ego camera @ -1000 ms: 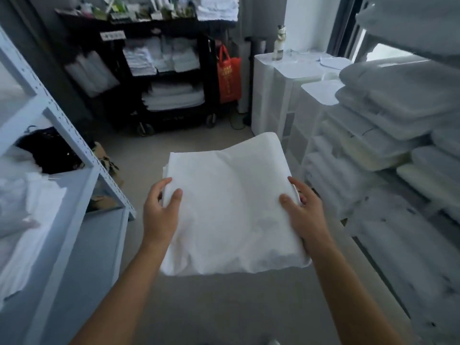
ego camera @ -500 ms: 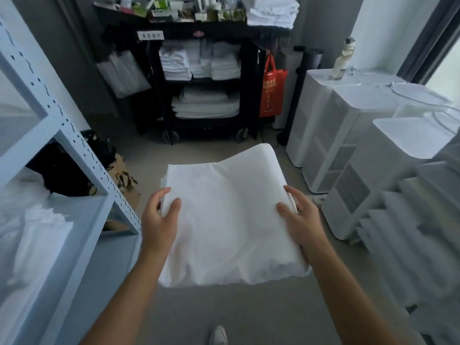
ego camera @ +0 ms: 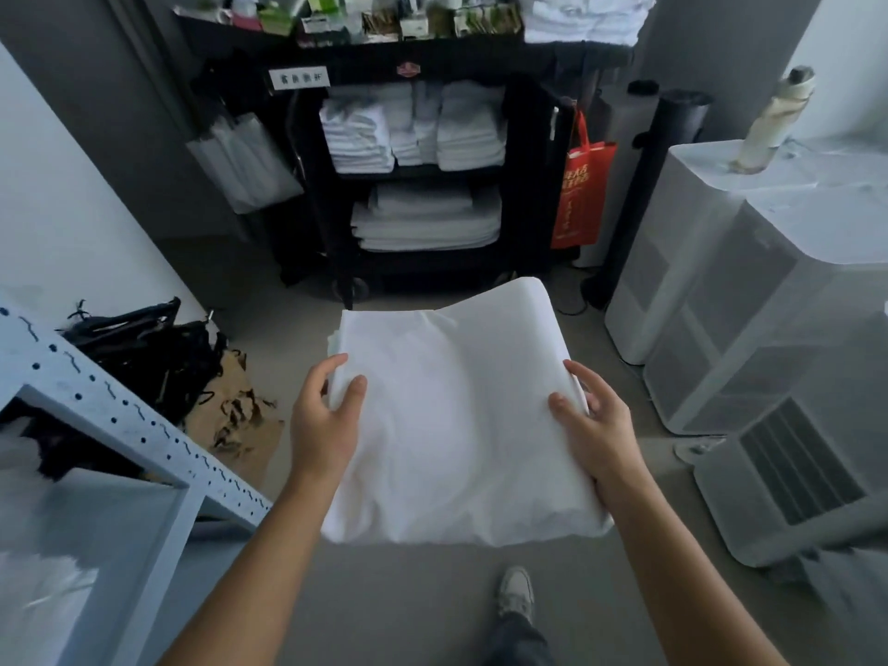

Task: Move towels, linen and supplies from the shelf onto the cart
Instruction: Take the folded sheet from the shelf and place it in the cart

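Sneaker point(ego camera: 516, 592) is on bare floor. The folded white linen bundle point(ego camera: 456, 425) is carried in mid-air over the floor, short of the cart. Left hand point(ego camera: 326, 420) grips its left edge, thumb on top. Right hand point(ego camera: 596, 435) grips the right edge the same way.

Risks:
- The bundle is held only at the sides, and its near edge sags, so layers may slip or unfold.
- The bundle hides the floor ahead.
- The black tangled pile point(ego camera: 144, 353) and brown paper scrap point(ego camera: 235, 415) lie left of the path and could trip or snag a foot.
- The cart shelves look nearly full, so pushing the bundle in could crumple it or shove the stacks out the back.

Containers:
- The pale blue metal shelf point(ego camera: 125, 425), near left, holds white cloth, blurred.
- The black housekeeping cart point(ego camera: 526, 151), ahead, has folded white towel stacks point(ego camera: 413, 127) on the middle shelf and flat white linen stacks point(ego camera: 427, 218) on the lower one. Its top tray holds small supply packets point(ego camera: 384, 21) plus white towels at the right.
- The grey side bag point(ego camera: 245, 161) and the red hanging tote point(ego camera: 581, 185): contents cannot be told.
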Tool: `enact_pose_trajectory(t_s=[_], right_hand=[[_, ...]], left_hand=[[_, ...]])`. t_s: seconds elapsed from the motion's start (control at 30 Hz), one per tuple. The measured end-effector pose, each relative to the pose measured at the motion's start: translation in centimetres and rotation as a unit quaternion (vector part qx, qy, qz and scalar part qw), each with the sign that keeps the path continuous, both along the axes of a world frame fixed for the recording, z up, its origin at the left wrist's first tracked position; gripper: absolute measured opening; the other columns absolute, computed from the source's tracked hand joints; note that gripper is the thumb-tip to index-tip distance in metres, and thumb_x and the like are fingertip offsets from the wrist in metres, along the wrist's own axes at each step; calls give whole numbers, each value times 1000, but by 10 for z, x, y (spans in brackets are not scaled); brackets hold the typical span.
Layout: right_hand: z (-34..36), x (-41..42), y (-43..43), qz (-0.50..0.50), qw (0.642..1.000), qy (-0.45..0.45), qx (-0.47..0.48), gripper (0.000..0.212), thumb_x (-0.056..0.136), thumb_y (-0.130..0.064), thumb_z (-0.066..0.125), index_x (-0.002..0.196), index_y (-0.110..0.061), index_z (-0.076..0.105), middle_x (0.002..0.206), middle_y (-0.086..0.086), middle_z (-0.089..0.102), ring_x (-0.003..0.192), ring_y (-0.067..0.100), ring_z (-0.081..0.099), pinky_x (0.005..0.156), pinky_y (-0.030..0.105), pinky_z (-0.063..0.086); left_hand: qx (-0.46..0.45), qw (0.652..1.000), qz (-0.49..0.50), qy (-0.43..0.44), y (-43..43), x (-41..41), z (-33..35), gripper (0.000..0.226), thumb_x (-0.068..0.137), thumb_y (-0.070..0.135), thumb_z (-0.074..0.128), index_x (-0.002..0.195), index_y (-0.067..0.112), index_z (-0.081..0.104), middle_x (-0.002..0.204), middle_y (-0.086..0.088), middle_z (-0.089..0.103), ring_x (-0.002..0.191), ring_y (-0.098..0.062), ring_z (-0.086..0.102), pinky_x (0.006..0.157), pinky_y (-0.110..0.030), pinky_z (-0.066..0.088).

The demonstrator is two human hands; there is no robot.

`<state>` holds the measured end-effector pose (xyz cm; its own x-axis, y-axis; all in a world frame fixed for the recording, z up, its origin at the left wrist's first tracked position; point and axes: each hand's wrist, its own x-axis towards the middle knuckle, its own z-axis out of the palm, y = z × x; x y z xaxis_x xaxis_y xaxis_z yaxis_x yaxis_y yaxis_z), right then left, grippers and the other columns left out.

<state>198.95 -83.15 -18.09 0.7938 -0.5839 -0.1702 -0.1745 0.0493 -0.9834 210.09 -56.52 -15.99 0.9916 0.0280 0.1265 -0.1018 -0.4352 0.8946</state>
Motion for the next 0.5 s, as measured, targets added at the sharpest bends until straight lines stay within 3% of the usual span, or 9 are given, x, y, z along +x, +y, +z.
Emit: enact_pose_trajectory(t_s=[0.17, 0.33, 0.5], right_hand=[[1, 118, -45, 58, 998, 7, 16, 43, 88, -20, 66, 124, -42, 60, 112, -5, 71, 91, 15, 72, 84, 43, 59], [16, 239, -69, 111, 994, -2, 8, 43, 89, -17, 66, 125, -39, 60, 112, -8, 70, 91, 11, 72, 81, 35, 58], [7, 360, -80, 137, 990, 1, 5, 43, 89, -16, 66, 126, -38, 61, 109, -9, 70, 89, 10, 72, 77, 30, 57]], left_hand=[[-3, 999, 53, 8, -35, 95, 5, 33, 95, 30, 62, 128, 30, 58, 128, 17, 53, 124, -8, 45, 99, -29, 37], [-9, 993, 117, 1, -52, 181, 12, 34, 95, 29, 62, 129, 31, 59, 122, 20, 52, 116, -2, 44, 97, -25, 35], [-4, 990, 140, 1, -59, 288, -1, 35, 95, 30, 62, 129, 31, 58, 127, 17, 54, 117, -5, 47, 94, -25, 37]])
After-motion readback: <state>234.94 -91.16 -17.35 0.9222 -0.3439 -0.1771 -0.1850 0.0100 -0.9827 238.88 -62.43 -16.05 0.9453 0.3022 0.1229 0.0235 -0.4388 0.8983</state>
